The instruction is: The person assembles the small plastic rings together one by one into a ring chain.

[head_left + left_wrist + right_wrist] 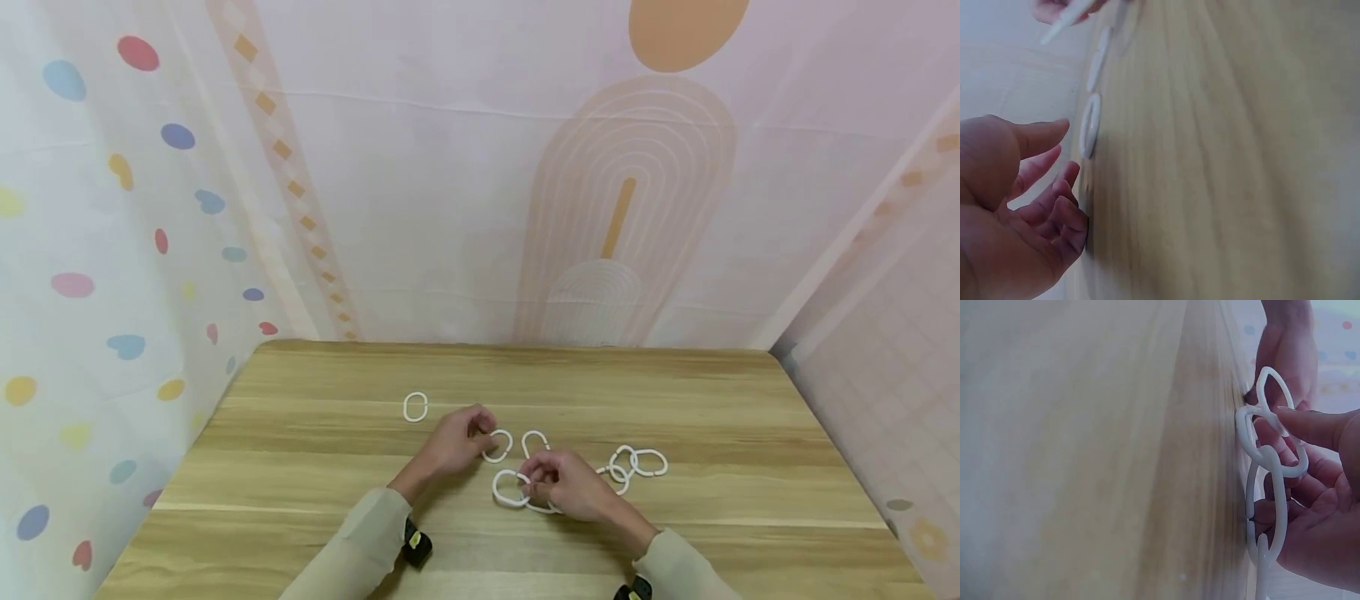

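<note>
White rings are partly lost to view. The right hand (pixel 577 490) hides the stretch between the linked rings at its fingers and the chain (pixel 634 460) beyond its wrist, so whether they join cannot be told. It also covers the near end of the back ring (pixel 524 444), left of the chain. The right wrist view cuts off the lowest ring (pixel 1262 575), and whether the held ring (pixel 496 488) is hooked through its neighbour is hard to make out.

The held ring, left of the chain, is pinched by the right thumb and fingers. Farther left of the chain, the left hand (pixel 453 442) has loosely bent fingers and grasps nothing; whether it touches the loose ring (pixel 511 442) cannot be told. The single ring (pixel 406 407) lies farthest left of the chain. All look like slim, smooth ovals; a narrow slit shows in the single ring's side.
</note>
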### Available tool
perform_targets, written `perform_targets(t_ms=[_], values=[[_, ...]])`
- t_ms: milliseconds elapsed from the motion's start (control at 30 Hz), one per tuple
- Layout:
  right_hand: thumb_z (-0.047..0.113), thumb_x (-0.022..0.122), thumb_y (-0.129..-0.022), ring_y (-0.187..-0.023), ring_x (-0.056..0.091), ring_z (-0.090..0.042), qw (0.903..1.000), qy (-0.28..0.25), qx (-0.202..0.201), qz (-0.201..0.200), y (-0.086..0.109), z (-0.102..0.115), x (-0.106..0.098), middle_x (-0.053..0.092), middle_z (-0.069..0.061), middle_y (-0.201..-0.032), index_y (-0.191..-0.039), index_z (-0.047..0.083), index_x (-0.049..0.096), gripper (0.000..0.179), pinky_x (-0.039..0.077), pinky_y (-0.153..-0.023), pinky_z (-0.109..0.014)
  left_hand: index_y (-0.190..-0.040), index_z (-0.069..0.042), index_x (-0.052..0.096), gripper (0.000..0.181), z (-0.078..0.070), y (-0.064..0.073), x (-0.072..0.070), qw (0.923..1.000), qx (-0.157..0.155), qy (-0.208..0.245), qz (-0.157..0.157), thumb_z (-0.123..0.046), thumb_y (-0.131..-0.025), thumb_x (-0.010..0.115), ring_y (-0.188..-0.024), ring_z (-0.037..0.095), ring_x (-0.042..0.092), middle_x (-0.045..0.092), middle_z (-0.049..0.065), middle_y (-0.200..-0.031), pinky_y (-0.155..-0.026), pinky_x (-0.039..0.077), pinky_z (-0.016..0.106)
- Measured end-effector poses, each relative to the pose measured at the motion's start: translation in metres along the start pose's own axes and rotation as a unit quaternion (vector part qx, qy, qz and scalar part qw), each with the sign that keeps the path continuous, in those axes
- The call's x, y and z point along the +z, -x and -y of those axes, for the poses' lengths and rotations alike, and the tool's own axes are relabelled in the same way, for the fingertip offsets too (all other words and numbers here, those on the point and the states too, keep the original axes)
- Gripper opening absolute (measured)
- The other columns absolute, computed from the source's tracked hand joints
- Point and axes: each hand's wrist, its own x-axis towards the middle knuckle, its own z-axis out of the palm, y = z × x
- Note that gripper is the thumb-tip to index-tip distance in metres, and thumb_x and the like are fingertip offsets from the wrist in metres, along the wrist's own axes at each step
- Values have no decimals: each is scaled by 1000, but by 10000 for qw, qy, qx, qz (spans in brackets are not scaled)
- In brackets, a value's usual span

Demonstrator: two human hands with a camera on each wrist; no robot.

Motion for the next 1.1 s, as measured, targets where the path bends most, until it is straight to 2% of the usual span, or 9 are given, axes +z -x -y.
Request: perform_targets(t_ms=[100, 200, 400, 733, 1100], values=[[-9, 62, -84, -71, 58, -2, 10000, -3, 6, 51, 0, 0, 0, 68, -4, -80, -97, -4, 67, 15, 45, -62, -17, -101, -6, 66, 18, -2, -8, 3, 10000, 29, -7, 73, -7, -85, 76, -84, 15, 57, 65, 4, -91, -74, 47, 27], [-8, 64, -85, -70, 58, -2, 9999, -17, 53, 88, 0, -1, 0, 68, -3, -80, -96, -3, 67, 12, 45, -61, -17, -103, -7, 66, 21, -2, -13, 4, 9998, -79, 65, 191, -8, -85, 77, -83, 15, 56, 64, 4, -91, -74, 46, 28], [-4, 67, -87, -70, 57, -2, 9998, -24, 153, 118, 0, -1, -1, 67, -2, -80, -96, -2, 67, 10, 44, -62, -17, -103, -7, 67, 22, 2, -17, 5, 9995, -152, 44, 256, -5, -83, 77, -76, 10, 56, 64, 1, -85, -70, 46, 25], [-3, 67, -87, -71, 57, -4, 9996, -17, 256, 92, 1, 2, -3, 67, -2, -81, -98, -2, 67, 11, 45, -64, -18, -99, -5, 71, 15, 3, -14, 8, 9998, -109, -140, 119, -4, -85, 75, -73, 8, 59, 67, 0, -81, -67, 49, 23], [-2, 67, -87, -70, 57, -3, 9998, 97, 189, 41, 0, 2, -2, 67, -3, -80, -95, 0, 67, 8, 45, -64, -18, -91, -4, 75, 6, 1, -7, 1, 9993, 299, -238, 58, -2, -87, 72, -78, 9, 60, 71, 2, -85, -70, 49, 22]])
